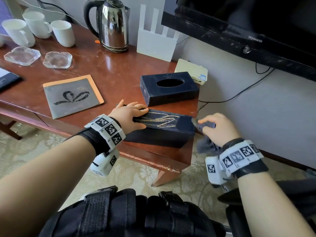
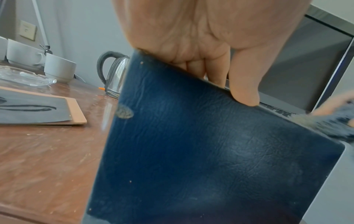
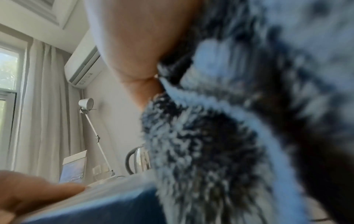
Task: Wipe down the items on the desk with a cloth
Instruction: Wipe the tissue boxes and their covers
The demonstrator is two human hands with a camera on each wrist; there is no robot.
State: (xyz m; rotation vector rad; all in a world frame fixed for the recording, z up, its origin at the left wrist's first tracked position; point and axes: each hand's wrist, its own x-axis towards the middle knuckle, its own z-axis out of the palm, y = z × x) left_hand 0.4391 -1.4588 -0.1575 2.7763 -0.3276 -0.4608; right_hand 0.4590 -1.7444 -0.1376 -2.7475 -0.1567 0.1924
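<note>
The wooden desk [image 1: 109, 71] fills the head view, and the dark blue box [image 1: 164, 129] at its near right corner serves as the landmark. Beyond that box, toward the wall, sits a second dark tissue box [image 1: 169, 88] with an oval slot; left of the landmark lies a grey booklet [image 1: 71, 96]; farther back and left stand the steel kettle [image 1: 112, 24], three white mugs [image 1: 63, 33] and two glass coasters [image 1: 57, 59].

The left hand [image 1: 130, 115] lies on the landmark box's left end, fingers straight across the top and thumb on the near face, steadying it. The right hand [image 1: 218, 129] is curled around the grey cloth [image 1: 205, 124], bunched and pressed at the box's right end.

The box's top carries pale streaks that are probably smeared dust, though the view is too soft to be sure. So this box looks only partly wiped, and the near face shows specks in the left wrist view. Nothing shows that the other items have been wiped, and the task seems far from finished.
</note>
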